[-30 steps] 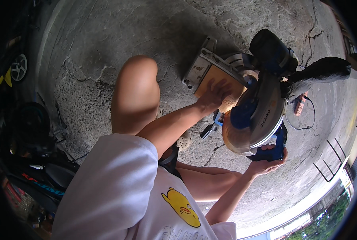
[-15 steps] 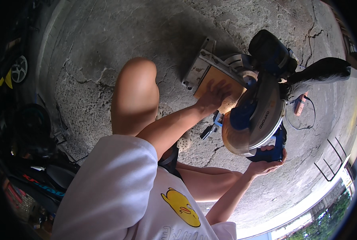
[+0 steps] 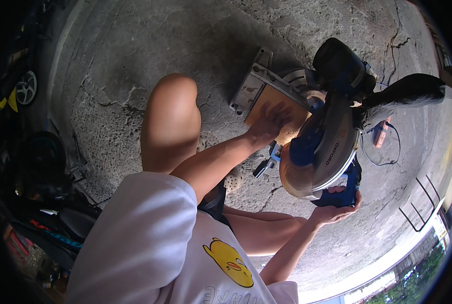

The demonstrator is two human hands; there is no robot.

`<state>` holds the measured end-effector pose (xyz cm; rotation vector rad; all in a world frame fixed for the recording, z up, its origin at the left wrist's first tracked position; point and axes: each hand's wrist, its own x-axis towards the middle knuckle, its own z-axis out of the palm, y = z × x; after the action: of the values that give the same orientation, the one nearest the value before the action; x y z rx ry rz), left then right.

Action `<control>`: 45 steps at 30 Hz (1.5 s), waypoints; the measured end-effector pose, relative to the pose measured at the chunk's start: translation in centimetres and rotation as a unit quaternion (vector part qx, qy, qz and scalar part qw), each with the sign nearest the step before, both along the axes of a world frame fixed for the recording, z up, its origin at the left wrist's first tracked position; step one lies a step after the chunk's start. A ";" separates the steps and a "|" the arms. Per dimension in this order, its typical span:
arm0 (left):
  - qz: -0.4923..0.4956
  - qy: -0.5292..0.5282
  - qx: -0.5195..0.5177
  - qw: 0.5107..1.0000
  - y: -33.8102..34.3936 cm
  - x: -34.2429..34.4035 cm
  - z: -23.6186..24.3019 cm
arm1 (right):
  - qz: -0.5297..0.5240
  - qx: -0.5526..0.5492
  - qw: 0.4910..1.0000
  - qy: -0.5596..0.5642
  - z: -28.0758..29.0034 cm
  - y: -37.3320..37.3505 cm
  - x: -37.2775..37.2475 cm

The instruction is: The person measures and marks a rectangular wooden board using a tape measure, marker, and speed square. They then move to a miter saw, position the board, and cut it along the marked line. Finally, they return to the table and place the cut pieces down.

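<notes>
A miter saw (image 3: 332, 147) with a grey and blue blade guard stands on the concrete in front of me. On its metal base lies a flat brown wooden board (image 3: 274, 97). My left hand (image 3: 270, 122) rests on the board with its fingers spread, close to the lit side of the guard. My right hand (image 3: 340, 209) is wrapped round the saw's blue handle (image 3: 348, 190). The guard hides the blade and the board's far end. A black dust bag (image 3: 411, 91) sticks out at the saw's right.
An orange power strip (image 3: 382, 134) with a cord lies right of the saw. Farther right is a thin black metal rack (image 3: 418, 205). My bent knee (image 3: 171, 109) is left of the saw's base. A dark motorbike (image 3: 59, 223) and a wheel (image 3: 26, 87) stand at the left edge.
Almost nothing differs. The saw's handle and my right hand sit very slightly lower in the picture; my left hand stays on the board.
</notes>
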<state>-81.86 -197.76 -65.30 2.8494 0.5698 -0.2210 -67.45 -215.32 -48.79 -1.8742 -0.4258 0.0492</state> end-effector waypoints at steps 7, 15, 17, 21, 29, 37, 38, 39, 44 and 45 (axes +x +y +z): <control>0.013 -0.021 -0.021 0.999 -0.1 -0.1 -0.5 | -0.005 0.014 1.000 0.013 -0.1 -0.1 -0.1; 0.012 -0.016 -0.028 0.999 0.0 0.0 0.2 | 0.000 0.032 0.999 0.019 -0.7 -0.7 0.1; 0.009 -0.011 -0.025 1.000 0.1 0.0 0.2 | -0.001 0.032 0.999 0.024 -0.7 -0.7 0.0; 0.010 -0.012 -0.025 1.000 0.2 -0.1 0.2 | -0.004 0.021 1.000 0.013 -0.6 -0.5 0.0; 0.004 0.004 -0.025 1.000 0.1 0.0 -0.3 | -0.006 0.001 1.000 -0.014 -0.5 0.0 0.0; 0.003 -0.010 -0.030 1.000 0.0 0.0 -0.2 | -0.002 -0.006 1.000 -0.024 -0.5 -0.1 0.0; -0.002 0.016 -0.002 1.000 0.1 0.1 -0.2 | 0.001 -0.008 1.000 -0.026 -0.5 -0.1 0.0; -0.007 0.043 0.025 0.999 0.0 0.1 -0.4 | 0.001 -0.002 1.000 -0.023 -0.6 -0.1 0.0; 0.005 0.019 0.009 1.000 -0.1 0.1 -0.4 | 0.002 0.008 1.000 -0.014 -0.7 -0.1 -0.1; 0.007 0.014 0.010 1.000 -0.1 0.1 -0.4 | 0.005 0.005 1.000 -0.019 -0.8 -0.2 0.0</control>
<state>-81.79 -197.82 -65.72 2.8646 0.5998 -0.2535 -67.50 -215.49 -49.55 -1.8652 -0.4616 0.0179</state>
